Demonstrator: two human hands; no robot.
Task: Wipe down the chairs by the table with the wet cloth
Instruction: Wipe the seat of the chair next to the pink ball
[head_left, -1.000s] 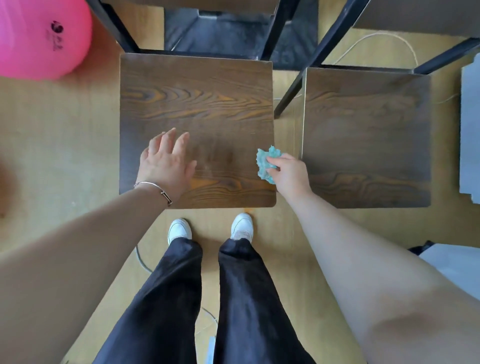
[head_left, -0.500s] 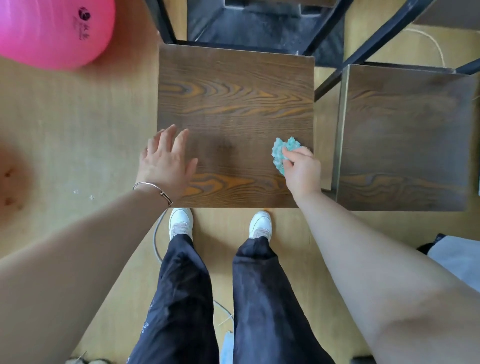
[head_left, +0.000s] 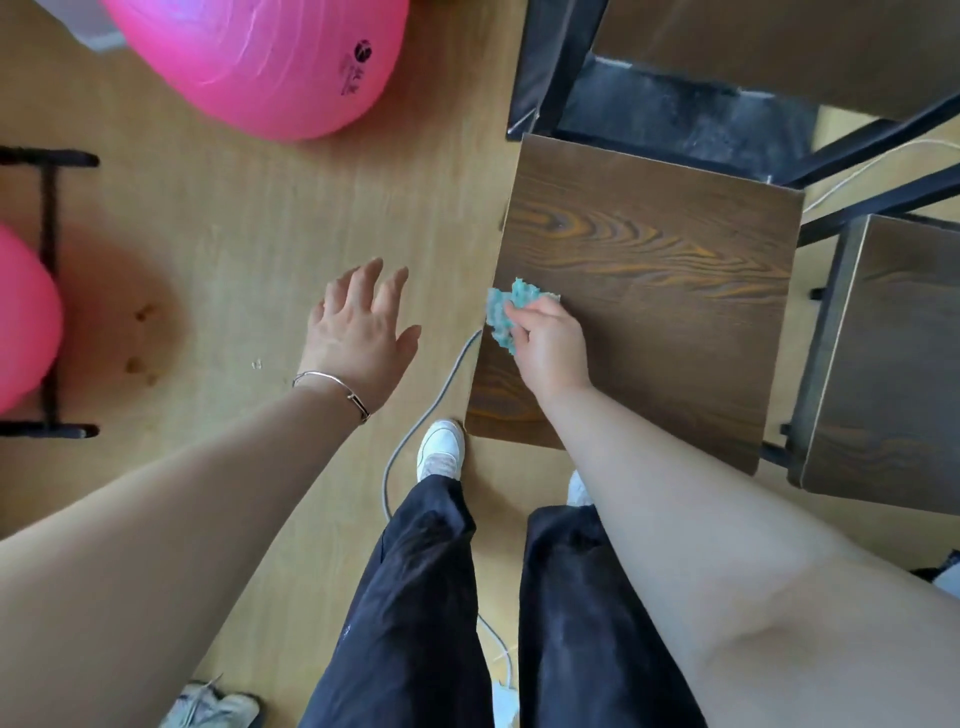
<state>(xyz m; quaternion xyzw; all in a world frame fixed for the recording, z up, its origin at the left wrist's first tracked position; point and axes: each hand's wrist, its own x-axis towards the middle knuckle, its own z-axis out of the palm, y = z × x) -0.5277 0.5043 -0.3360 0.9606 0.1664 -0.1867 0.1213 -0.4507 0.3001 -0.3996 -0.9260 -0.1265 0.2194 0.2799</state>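
Note:
A dark wood-grain chair seat (head_left: 675, 291) stands right of centre, with a second similar seat (head_left: 893, 374) beside it at the right edge. My right hand (head_left: 550, 345) holds a crumpled teal cloth (head_left: 501, 312) against the left edge of the nearer seat. My left hand (head_left: 361, 332) hovers over the floor left of that seat, fingers spread, touching nothing. A thin bracelet circles the left wrist.
A large pink exercise ball (head_left: 265, 57) sits at top left and another pink ball (head_left: 23, 322) in a black stand at the far left. A grey cable (head_left: 415, 431) runs along the floor by my white shoe (head_left: 441, 449). Black table legs (head_left: 550, 67) rise behind the chairs.
My left hand has lifted off the seat and now hangs over the floor. My right hand has swept the cloth from the seat's right edge to its left edge. The view has shifted left.

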